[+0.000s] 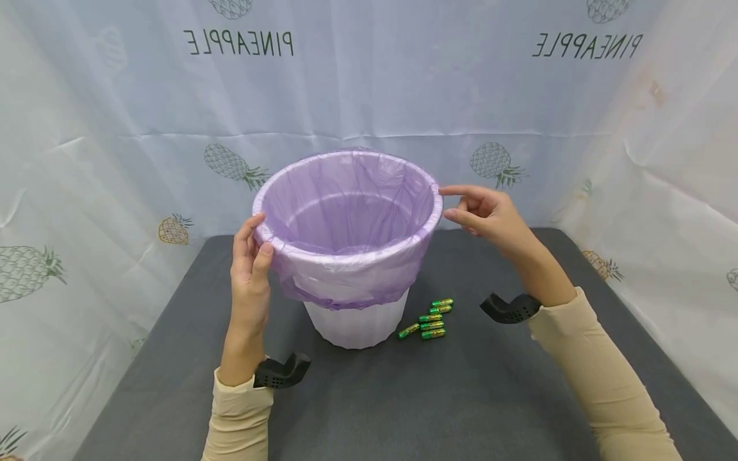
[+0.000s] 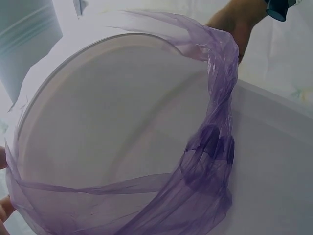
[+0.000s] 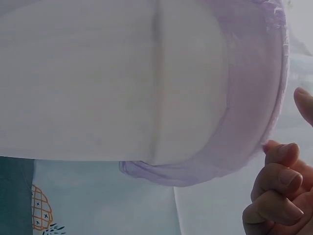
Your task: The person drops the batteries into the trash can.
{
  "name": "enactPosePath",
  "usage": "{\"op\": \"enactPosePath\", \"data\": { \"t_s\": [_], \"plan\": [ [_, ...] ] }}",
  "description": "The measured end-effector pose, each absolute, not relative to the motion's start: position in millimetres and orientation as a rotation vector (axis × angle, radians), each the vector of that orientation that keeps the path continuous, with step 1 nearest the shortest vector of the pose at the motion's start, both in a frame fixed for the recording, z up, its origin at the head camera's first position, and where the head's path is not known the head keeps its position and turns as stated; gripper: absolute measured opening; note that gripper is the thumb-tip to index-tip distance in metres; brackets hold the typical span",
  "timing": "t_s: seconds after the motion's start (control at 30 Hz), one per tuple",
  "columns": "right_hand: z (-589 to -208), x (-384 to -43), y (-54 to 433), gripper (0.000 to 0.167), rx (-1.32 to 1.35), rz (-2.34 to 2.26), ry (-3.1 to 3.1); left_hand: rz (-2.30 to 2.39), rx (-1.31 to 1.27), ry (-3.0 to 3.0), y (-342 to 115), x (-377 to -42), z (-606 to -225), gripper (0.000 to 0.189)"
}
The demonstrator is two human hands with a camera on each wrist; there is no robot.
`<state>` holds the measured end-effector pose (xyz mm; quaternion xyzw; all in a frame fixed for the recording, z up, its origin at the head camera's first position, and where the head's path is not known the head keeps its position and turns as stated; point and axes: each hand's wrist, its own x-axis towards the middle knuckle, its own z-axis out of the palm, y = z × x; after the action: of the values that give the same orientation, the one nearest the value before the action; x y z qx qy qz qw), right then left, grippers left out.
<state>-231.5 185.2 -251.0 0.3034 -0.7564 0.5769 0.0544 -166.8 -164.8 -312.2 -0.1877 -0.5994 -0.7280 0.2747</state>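
Note:
A white trash can [image 1: 354, 330] stands upright on the dark table, lined with a thin purple plastic bag [image 1: 346, 288] folded outward over its rim. My left hand [image 1: 250, 275] rests against the left side of the rim, fingertips on the bag-covered edge and thumb just below, apart from them. On the opposite side, my right hand [image 1: 487, 214] touches the rim with a straight index finger; its thumb stays apart from the bag. The right wrist view shows its other fingers [image 3: 274, 210] loosely bent. Bunched folds of the bag [image 2: 210, 161] hang down in the left wrist view.
Several green and gold batteries [image 1: 432, 318] lie on the table [image 1: 461, 397] right of the can's base. White curtains [image 1: 398, 77] with pineapple prints surround the table at the back and sides. Each wrist wears a black bracket [image 1: 510, 308].

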Motion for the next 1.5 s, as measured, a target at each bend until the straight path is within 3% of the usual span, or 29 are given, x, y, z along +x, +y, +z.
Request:
{"op": "enactPosePath", "data": {
  "t_s": [0.73, 1.5],
  "plan": [
    [-314.5, -216.8, 201.3, 0.034, 0.834, 1.793, -2.282, -1.972, -0.522, -1.568, -165.7, -168.1, -313.7, 0.039],
    [-379.9, -212.1, 201.0, 0.034, 0.967, 1.821, -2.453, -1.984, -0.501, -1.573, -164.4, -168.7, -314.5, 0.039]
  ]
}}
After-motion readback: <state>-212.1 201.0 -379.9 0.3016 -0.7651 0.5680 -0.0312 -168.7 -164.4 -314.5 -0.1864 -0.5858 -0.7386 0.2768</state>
